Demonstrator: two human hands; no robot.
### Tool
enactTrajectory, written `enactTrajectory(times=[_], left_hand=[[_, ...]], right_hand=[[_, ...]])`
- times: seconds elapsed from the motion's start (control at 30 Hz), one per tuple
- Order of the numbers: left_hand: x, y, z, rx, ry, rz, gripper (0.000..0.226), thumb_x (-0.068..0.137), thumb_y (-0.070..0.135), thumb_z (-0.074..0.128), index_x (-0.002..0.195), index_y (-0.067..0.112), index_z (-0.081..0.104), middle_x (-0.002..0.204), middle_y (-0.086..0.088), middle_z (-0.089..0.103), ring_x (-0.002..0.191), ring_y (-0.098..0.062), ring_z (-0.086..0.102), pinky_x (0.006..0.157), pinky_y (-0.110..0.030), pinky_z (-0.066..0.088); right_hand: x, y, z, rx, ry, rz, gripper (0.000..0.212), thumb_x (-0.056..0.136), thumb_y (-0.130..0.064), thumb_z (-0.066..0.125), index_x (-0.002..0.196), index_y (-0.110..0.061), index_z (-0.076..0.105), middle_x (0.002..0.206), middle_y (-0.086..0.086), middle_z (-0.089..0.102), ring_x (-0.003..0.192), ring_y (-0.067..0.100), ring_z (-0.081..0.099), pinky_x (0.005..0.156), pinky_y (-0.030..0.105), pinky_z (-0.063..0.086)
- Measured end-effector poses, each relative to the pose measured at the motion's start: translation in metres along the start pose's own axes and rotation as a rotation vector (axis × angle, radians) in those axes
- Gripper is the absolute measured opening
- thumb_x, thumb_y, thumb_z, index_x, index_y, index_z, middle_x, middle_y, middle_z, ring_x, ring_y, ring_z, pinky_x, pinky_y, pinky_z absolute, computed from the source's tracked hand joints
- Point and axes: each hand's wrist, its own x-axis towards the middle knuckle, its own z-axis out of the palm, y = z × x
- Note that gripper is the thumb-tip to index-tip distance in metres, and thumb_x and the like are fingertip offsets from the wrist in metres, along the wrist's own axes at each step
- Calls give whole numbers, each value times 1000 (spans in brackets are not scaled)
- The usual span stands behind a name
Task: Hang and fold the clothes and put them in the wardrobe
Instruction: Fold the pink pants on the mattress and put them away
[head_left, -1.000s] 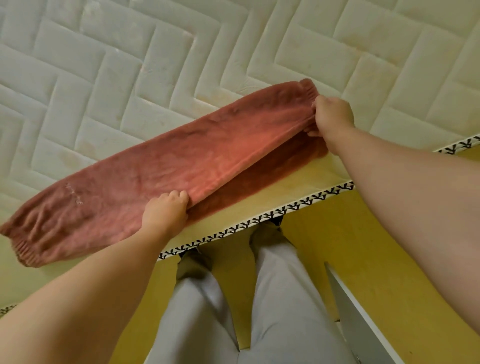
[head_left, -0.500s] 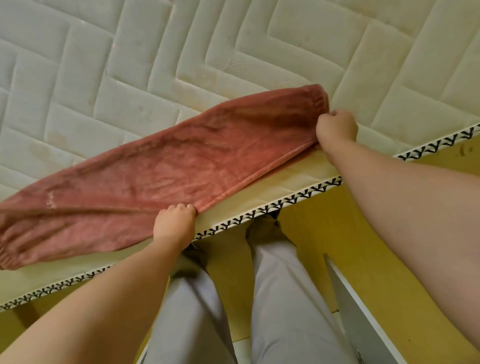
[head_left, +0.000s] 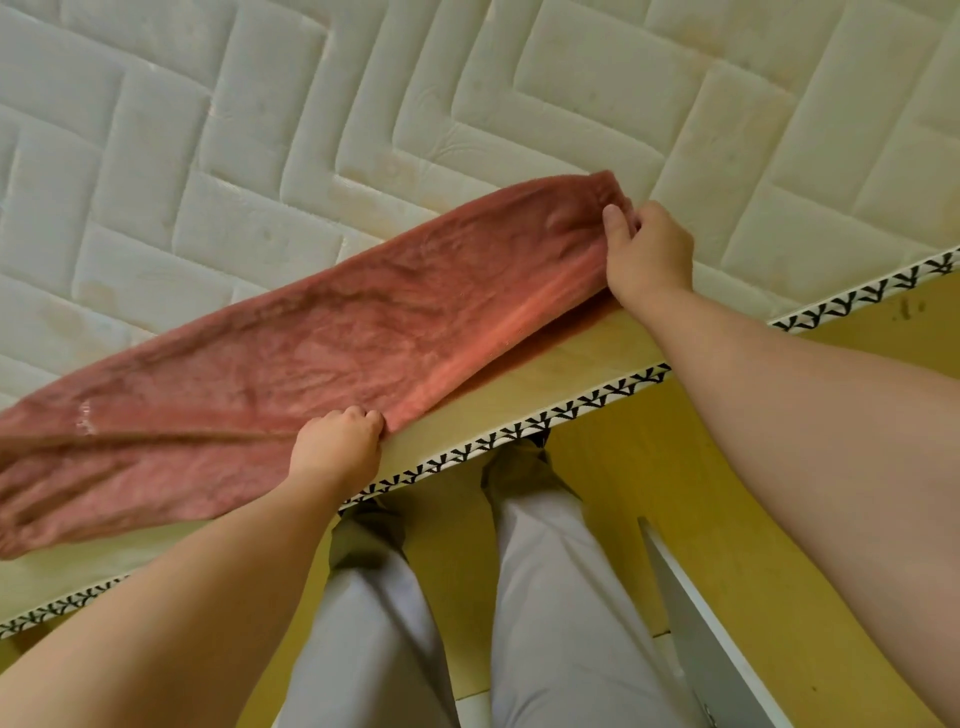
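Our right hand (head_left: 649, 254) pinches the cuff end of the red garment (head_left: 322, 343), thumb on top; our left hand (head_left: 332, 452) grips its near edge midway. The garment lies lengthwise along the mattress (head_left: 467, 93) edge, above our grey-trousered legs (head_left: 545, 597).
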Motion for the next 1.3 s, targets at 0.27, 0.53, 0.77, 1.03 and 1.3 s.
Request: enactTrajectory(times=[0.27, 0.53, 0.77, 1.03, 1.3], left_hand=[[5, 1, -1, 63, -41, 21, 25, 98, 34, 46, 115, 24, 62, 106, 0, 65, 90, -23, 64, 63, -30, 33], [18, 11, -28, -135, 333, 96, 55, 94, 69, 26, 97, 23, 55, 96, -1, 60, 82, -25, 59, 71, -36, 42], [78, 44, -75, -192, 318, 68, 108, 75, 85, 43, 157, 22, 10, 165, -8, 5, 153, -34, 3, 117, -65, 14], [126, 70, -102, -243, 295, 42, 113, 75, 93, 28, 156, 28, -19, 165, -1, -21, 151, -29, -20, 114, -74, 3], [128, 110, -127, -388, 559, -96, 98, 83, 83, 35, 155, 18, 19, 161, -11, 16, 148, -29, 17, 121, -56, 6]], right_hand=[[-11, 24, 7, -1, 14, 111, 19, 102, -27, 51, 105, -9, 49, 112, 13, 54, 93, 28, 50, 74, 30, 32], [2, 3, 2, -29, -74, 179, 65, 84, -46, 50, 141, -16, 43, 141, 11, 45, 125, 32, 48, 101, 45, 41], [18, -14, 11, -163, -152, 259, 86, 87, -80, 32, 134, -10, 51, 133, 14, 57, 123, 36, 53, 96, 42, 43], [40, -18, -17, -20, -75, 78, 65, 97, -65, 38, 124, -9, 57, 123, 12, 64, 111, 32, 60, 79, 30, 37], [46, -35, -52, 81, -13, -19, 58, 94, -66, 47, 122, -15, 52, 106, -2, 59, 90, 18, 54, 75, 28, 38]])
